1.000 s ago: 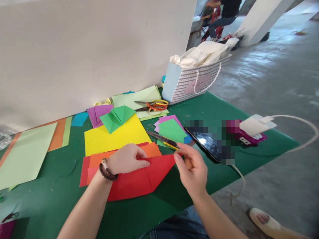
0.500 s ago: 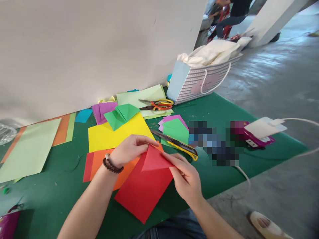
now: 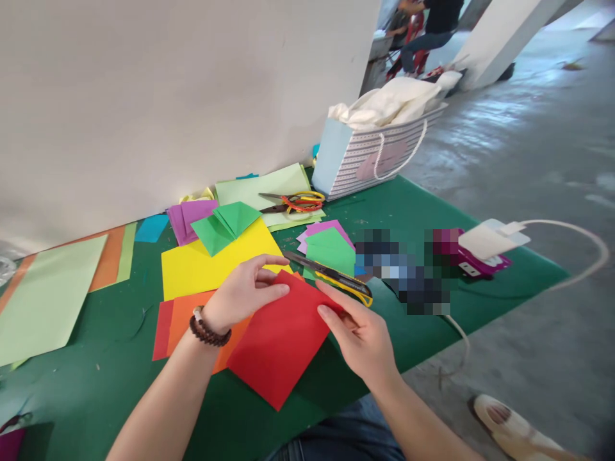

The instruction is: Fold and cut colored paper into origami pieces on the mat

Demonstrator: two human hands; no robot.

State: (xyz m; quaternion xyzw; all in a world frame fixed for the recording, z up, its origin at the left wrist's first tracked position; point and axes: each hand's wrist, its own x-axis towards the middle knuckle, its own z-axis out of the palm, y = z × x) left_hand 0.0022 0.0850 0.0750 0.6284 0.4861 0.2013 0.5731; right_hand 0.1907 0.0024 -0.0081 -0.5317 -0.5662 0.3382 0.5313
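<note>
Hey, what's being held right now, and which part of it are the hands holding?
A red paper sheet, held at two places: the left hand has its fingers near the top corner, and the right hand has its fingers at the right corner.

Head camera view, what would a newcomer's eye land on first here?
The bright red paper sheet stands out at the centre, held between the left hand and right hand. Just beyond it lie a yellow paper sheet, overlapped by folded green paper, and, to the right, a yellow-handled utility knife, all on a green mat.
</note>
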